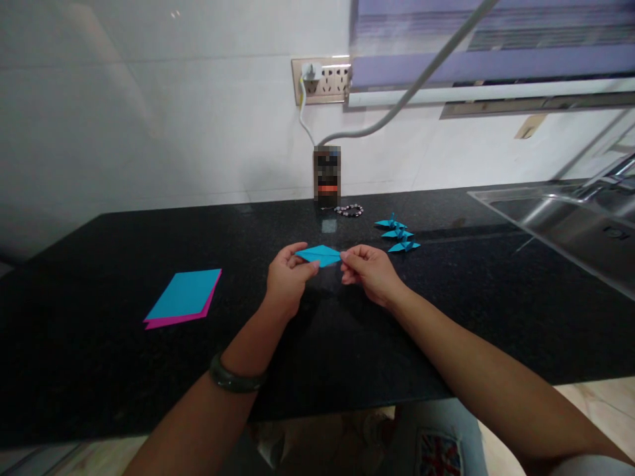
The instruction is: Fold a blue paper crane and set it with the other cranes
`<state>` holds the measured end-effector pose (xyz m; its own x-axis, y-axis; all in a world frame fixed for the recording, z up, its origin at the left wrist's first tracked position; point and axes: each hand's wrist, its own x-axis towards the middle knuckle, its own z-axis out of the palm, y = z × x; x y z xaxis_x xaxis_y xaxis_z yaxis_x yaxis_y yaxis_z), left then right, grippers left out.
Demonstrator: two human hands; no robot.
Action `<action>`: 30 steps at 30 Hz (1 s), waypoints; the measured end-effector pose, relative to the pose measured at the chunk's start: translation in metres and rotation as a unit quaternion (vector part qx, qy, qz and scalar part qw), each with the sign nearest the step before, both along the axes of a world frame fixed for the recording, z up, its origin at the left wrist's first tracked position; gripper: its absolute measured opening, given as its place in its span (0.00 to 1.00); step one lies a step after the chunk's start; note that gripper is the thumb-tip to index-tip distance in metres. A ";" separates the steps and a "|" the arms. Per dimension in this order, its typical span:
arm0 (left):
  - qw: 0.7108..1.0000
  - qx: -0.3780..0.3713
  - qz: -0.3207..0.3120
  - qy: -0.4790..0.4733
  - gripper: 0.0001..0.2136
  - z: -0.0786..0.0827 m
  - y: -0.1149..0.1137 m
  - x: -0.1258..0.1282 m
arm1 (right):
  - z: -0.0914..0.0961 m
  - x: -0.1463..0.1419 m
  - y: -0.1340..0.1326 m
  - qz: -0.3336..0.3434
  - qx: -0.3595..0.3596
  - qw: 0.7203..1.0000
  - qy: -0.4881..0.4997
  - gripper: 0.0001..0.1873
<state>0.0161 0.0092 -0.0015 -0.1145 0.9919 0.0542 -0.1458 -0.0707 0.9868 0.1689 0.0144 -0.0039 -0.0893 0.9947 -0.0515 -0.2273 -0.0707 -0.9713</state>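
Between my two hands, above the dark counter, is a piece of blue origami paper folded into a long diamond with a crease along its middle. My left hand is closed on its left end, the thumb along the near edge. The fingertips of my right hand pinch its right tip. Just beyond my right hand, three folded blue paper cranes stand in a short row. To the left lies a stack of square origami paper, blue on top and magenta beneath.
A phone leans upright against the wall, a bead bracelet beside it. A white cable runs from the wall socket toward the phone. At the right is a steel sink. The black counter's front edge is close to me.
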 end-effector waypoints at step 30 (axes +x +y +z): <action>0.969 -0.027 -0.185 0.161 0.11 0.002 -0.008 0.002 | 0.003 0.001 -0.007 0.105 0.097 0.984 -0.111 0.14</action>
<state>0.0177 0.0012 0.0008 0.2639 0.9642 -0.0256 0.1646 -0.0189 0.9862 0.1696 0.0069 -0.0006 -0.3015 0.9487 0.0951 -0.0077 0.0973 -0.9952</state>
